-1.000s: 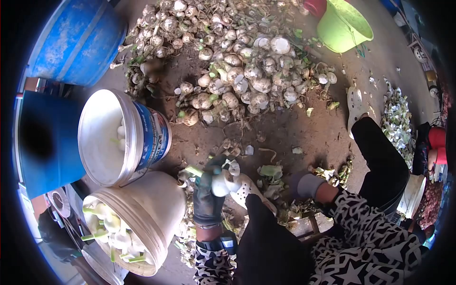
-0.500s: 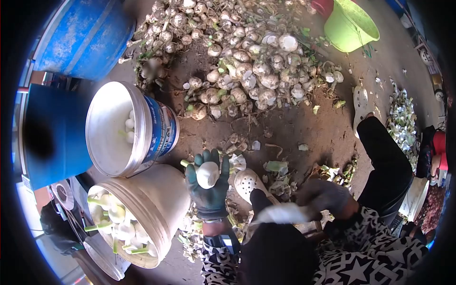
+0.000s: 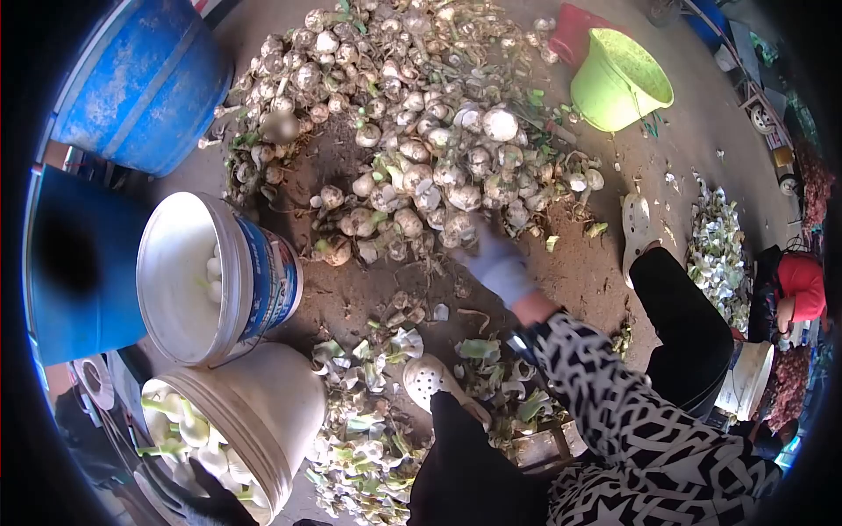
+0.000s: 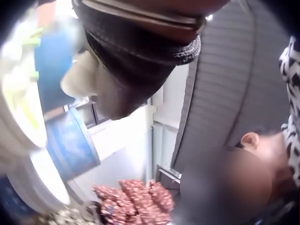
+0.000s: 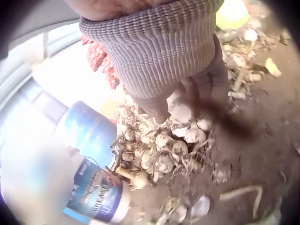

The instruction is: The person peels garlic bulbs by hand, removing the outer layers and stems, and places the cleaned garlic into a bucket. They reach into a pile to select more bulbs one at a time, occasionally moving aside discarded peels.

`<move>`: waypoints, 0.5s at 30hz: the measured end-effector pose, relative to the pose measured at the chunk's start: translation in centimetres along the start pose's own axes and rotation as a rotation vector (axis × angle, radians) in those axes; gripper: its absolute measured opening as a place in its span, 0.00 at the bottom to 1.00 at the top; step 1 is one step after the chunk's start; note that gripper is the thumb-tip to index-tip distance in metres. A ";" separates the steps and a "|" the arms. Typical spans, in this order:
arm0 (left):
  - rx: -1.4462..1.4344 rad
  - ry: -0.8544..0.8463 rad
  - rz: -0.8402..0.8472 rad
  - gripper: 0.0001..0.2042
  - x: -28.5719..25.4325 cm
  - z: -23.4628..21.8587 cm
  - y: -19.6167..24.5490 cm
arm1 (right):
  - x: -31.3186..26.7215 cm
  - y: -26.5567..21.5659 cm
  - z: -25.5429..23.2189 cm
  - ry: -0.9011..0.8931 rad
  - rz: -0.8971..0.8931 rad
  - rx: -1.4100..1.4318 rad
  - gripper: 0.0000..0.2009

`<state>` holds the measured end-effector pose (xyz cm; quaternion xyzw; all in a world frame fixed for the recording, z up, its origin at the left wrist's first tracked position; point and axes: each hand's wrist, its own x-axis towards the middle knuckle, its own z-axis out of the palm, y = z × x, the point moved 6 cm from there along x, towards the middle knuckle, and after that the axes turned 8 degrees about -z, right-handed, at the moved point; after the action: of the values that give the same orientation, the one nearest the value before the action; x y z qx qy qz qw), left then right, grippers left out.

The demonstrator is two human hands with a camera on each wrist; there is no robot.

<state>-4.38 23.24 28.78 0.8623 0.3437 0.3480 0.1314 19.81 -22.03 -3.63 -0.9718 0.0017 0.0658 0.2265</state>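
Note:
My right hand [image 3: 502,267], in a pale glove, reaches to the near edge of a heap of unpeeled garlic bulbs [image 3: 412,175]. In the right wrist view its thumb and fingers stand apart around a whitish bulb [image 5: 182,112]; a blurred dark brown shape lies beside the fingers. My left hand [image 3: 195,498], in a dark glove, is at the mouth of a tilted white bucket [image 3: 285,386] filled with peeled garlic [image 3: 195,430] with green stems. Its fingers look spread, with a white bulb between them, and the left wrist view is blurred there.
Another white bucket [image 3: 180,289] with a blue label holds a few peeled bulbs. Blue tubs [image 3: 132,83] stand at the left, a lime-green bucket [image 3: 605,88] beyond the heap. Peelings [image 3: 360,465] litter the floor around my shoe [image 3: 430,381]. A person in red [image 3: 800,285] is at far right.
My left hand has gone from above the floor, with a peeled bulb on its palm, down-left to the full bucket. My right hand has moved from my lap forward to the heap.

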 end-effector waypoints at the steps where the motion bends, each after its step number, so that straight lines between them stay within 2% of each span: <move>1: 0.589 0.097 0.500 0.35 -2.4 1.2 8.0 | 1.5 -0.5 0.5 0.014 0.040 -0.108 0.37; 2: 0.444 0.113 0.553 0.34 -3.3 1.8 10.0 | 2.5 -1.3 0.5 0.018 0.042 -0.110 0.37; 3: 0.350 0.073 0.546 0.33 -4.5 2.6 11.8 | 2.7 -1.1 1.1 -0.111 0.169 -0.078 0.35; 4: -0.163 -0.175 0.090 0.23 -5.4 4.9 7.5 | 2.4 -0.7 1.8 -0.240 0.293 -0.046 0.33; 5: -0.519 -0.265 -0.068 0.23 -8.9 8.1 7.8 | 2.2 -0.2 2.3 -0.236 0.288 -0.052 0.33; 6: -0.525 -0.594 -0.203 0.23 -11.6 12.3 7.3 | 1.9 0.6 3.3 -0.090 0.234 0.128 0.30; 7: -0.577 -0.838 0.041 0.24 -13.7 17.1 9.3 | 1.4 0.7 3.6 0.057 0.176 0.309 0.28; 8: -0.535 -1.027 0.044 0.28 -16.2 22.1 11.6 | 0.2 0.3 4.1 0.139 0.184 0.504 0.22; 9: -0.654 -1.391 -0.414 0.31 -19.9 26.6 11.5 | -1.0 0.1 4.7 0.141 0.178 0.501 0.22; 10: -0.851 -1.458 -0.503 0.31 -23.5 31.9 10.1 | -2.1 0.0 5.3 0.126 0.172 0.528 0.20; 11: -0.863 -1.568 -0.690 0.33 -26.0 35.4 9.5 | -3.2 0.7 7.0 0.104 0.172 0.556 0.17; 12: -1.167 -1.564 -0.463 0.36 -30.7 43.3 6.1 | -3.8 1.6 8.8 0.098 0.171 0.551 0.17; 13: -1.174 -1.562 -0.469 0.36 -31.0 43.7 6.9 | -3.7 4.7 11.8 0.203 0.214 0.683 0.17; 14: -1.007 -1.426 -0.239 0.37 -30.6 43.4 8.6 | -3.7 6.9 13.3 0.305 0.260 0.812 0.19; 15: -0.829 -1.283 -0.025 0.39 -30.0 42.7 10.3 | -3.2 6.7 12.3 0.297 0.269 0.802 0.19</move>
<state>14.59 -4.26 -12.57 0.7716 0.0511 -0.1220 0.6222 14.87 -22.72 -17.05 -0.7971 0.1861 -0.0512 0.5722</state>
